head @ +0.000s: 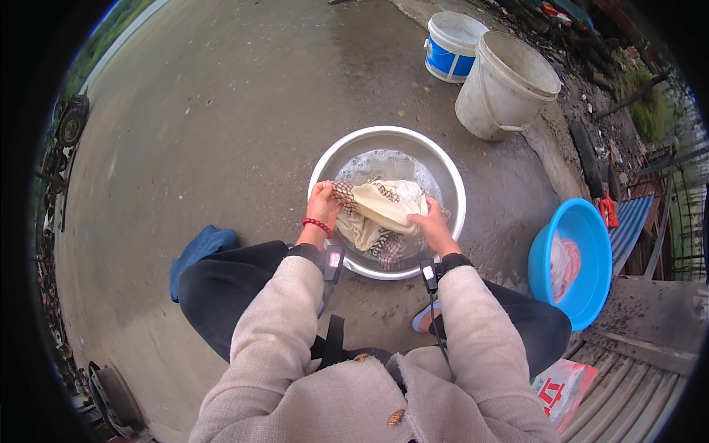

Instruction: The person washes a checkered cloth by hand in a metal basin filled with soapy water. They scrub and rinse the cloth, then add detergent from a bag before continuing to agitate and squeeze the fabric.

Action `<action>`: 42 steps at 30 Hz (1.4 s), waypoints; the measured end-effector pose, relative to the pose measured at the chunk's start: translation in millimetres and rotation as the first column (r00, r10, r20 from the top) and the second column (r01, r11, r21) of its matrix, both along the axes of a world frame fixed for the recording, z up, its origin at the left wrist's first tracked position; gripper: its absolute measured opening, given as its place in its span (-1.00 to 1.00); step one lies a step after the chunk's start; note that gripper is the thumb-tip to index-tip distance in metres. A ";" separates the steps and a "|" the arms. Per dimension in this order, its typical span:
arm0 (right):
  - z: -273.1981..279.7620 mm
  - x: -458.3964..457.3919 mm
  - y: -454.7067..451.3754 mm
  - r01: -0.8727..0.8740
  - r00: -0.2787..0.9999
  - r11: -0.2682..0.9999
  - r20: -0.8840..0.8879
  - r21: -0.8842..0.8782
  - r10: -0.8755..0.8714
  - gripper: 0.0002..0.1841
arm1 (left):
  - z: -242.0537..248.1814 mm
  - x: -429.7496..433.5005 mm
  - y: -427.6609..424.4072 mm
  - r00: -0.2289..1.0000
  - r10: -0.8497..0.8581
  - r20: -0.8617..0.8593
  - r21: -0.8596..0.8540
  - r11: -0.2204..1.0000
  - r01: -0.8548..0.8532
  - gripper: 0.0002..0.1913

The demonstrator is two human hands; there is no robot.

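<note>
Between my two hands a cream cloth garment (382,207) with brown checked trim is stretched over a metal basin (455,183). My left hand (322,209) grips its checked edge on the left side, near the basin's rim. On the other side, my right hand (433,226) pinches the cream fabric between thumb and fingers. Soapy water (396,160) with foam lies in the basin below. The lower folds of the cloth, among them a checked part (390,249), hang into the water.
A blue plastic tub (592,266) with pink and white cloth (565,266) stands at the right. Beyond the basin are a large white bucket (487,105) and a blue-and-white bucket (443,58). Dark blue fabric (205,249) lies by my left knee. A printed plastic bag (562,387) rests at lower right.
</note>
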State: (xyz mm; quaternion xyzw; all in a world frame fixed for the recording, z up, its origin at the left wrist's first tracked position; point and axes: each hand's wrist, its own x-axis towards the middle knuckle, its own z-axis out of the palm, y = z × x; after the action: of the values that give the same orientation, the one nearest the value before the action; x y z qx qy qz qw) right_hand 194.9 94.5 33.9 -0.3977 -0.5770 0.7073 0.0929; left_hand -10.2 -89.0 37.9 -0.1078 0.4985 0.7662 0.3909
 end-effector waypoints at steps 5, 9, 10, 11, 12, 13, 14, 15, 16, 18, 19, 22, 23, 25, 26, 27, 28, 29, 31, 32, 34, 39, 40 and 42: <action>0.9 -1.0 -9.6 -0.234 0.972 0.914 0.110 0.332 0.209 0.08 | -20.3 3.1 0.2 0.996 0.068 -0.050 -0.174 0.982 -0.076 -0.90; 10.3 -3.3 -13.0 -0.431 0.893 0.823 0.309 0.370 0.328 0.21 | -35.9 -3.7 -2.8 0.984 0.034 -0.172 -0.322 0.943 -0.089 -0.91; 12.0 -3.4 -14.2 -0.457 0.880 0.805 0.326 0.378 0.346 0.22 | -35.4 -4.8 -4.9 0.977 -0.050 -0.206 -0.450 0.892 -0.049 -0.83; 12.9 -3.1 -16.2 -0.496 0.855 0.790 0.362 0.360 0.372 0.24 | -32.9 -4.6 -6.4 0.905 -0.187 -0.383 -0.497 0.867 -0.031 -0.79; 13.3 -2.8 -17.9 -0.530 0.832 0.778 0.383 0.337 0.401 0.25 | -28.4 -3.3 -9.2 0.804 -0.321 -0.501 -0.560 0.829 -0.018 -0.75; 12.9 -2.5 -20.3 -0.568 0.819 0.716 0.367 0.405 0.442 0.25 | -22.1 -1.2 -11.2 0.675 -0.452 -0.583 -0.626 0.779 -0.020 -0.71; 11.9 -2.2 -22.5 -0.594 0.804 0.653 0.340 0.470 0.487 0.25 | -13.8 -1.0 -13.5 0.609 -0.589 -0.530 -0.695 0.714 0.086 -0.59; 10.2 -2.2 -24.8 -0.613 0.787 0.591 0.335 0.525 0.518 0.25 | -6.1 1.8 -14.4 0.486 -0.711 -0.508 -0.765 0.632 0.124 -0.56; 7.8 -2.2 -27.1 -0.665 0.745 0.560 0.394 0.494 0.537 0.17 | 1.2 4.5 -15.5 0.350 -0.808 -0.475 -0.828 0.544 0.133 -0.54; 1.5 -3.1 -31.1 -0.759 0.649 0.512 0.539 0.402 0.537 0.03 | 10.6 11.5 -18.3 0.111 -0.932 -0.346 -0.931 0.356 0.084 -0.49; -2.0 -3.8 -32.5 -0.776 0.625 0.483 0.589 0.405 0.512 -0.10 | 12.2 15.1 -19.9 0.020 -0.966 -0.259 -0.965 0.260 0.031 -0.47; -10.5 -7.1 -34.1 -0.780 0.619 0.422 0.673 0.462 0.405 -0.46 | 4.5 19.7 -24.6 -0.137 -0.988 -0.076 -0.994 0.086 -0.063 -0.46; -11.2 -8.6 -33.6 -0.745 0.661 0.417 0.661 0.521 0.355 -0.56 | -0.6 18.5 -25.9 -0.167 -0.986 -0.024 -0.996 0.038 -0.081 -0.46; -7.6 -13.5 -32.3 -0.611 0.792 0.337 0.547 0.716 0.272 -0.68 | -10.0 9.0 -27.0 -0.075 -0.993 -0.089 -0.995 0.093 -0.047 -0.55; -3.1 -16.8 -31.9 -0.493 0.865 0.259 0.435 0.831 0.250 -0.70 | -13.1 2.2 -26.5 -0.010 -0.996 -0.083 -0.996 0.083 -0.022 -0.59; 3.1 -20.7 -31.8 -0.395 0.909 0.180 0.356 0.901 0.215 -0.72 | -14.9 -4.9 -25.5 0.098 -0.956 -0.277 -0.961 0.274 -0.040 -0.66; 10.5 -25.3 -33.6 -0.356 0.918 0.160 0.312 0.921 0.244 -0.71 | -14.8 -13.0 -24.3 0.218 -0.878 -0.426 -0.904 0.422 -0.069 -0.73; 19.0 -31.4 -35.3 -0.383 0.896 0.269 0.283 0.884 0.343 -0.71 | -13.1 -21.0 -22.5 0.331 -0.770 -0.546 -0.833 0.540 -0.117 -0.79; 36.0 -44.4 -41.5 -0.559 0.796 0.427 0.314 0.711 0.518 -0.71 | -6.3 -35.3 -19.6 0.567 -0.370 -0.736 -0.505 0.858 -0.095 -0.87; 42.8 -49.8 -47.1 -0.555 0.807 0.543 0.250 0.630 0.535 -0.71 | -2.5 -38.6 -19.2 0.698 -0.161 -0.697 -0.267 0.963 -0.045 -0.88; 50.5 -58.9 -56.5 -0.528 0.830 0.733 0.077 0.430 0.553 -0.71 | 5.7 -42.8 -20.9 0.830 -0.117 -0.546 -0.150 0.988 0.040 -0.88; 31.0 -51.5 -54.9 -0.263 0.927 0.964 -0.290 -0.049 0.238 -0.69 | 12.1 -29.9 -11.2 0.912 -0.107 -0.396 -0.139 0.989 0.056 -0.88; 22.4 -43.8 -49.4 -0.161 0.944 0.971 -0.314 -0.177 0.099 -0.70 | 10.7 -24.0 -4.0 0.893 -0.148 -0.425 -0.156 0.984 0.089 -0.88; 3.8 -26.7 -35.1 0.061 0.946 0.921 -0.273 -0.384 -0.177 -0.71 | 8.2 -12.3 13.0 0.821 -0.338 -0.459 -0.291 0.931 0.221 -0.85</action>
State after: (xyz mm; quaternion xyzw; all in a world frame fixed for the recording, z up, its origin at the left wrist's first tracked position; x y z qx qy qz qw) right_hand 168.2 59.5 37.7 -0.3298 -0.3864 0.8488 0.1466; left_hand -22.5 -75.9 46.0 0.1262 0.6765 0.6401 0.3415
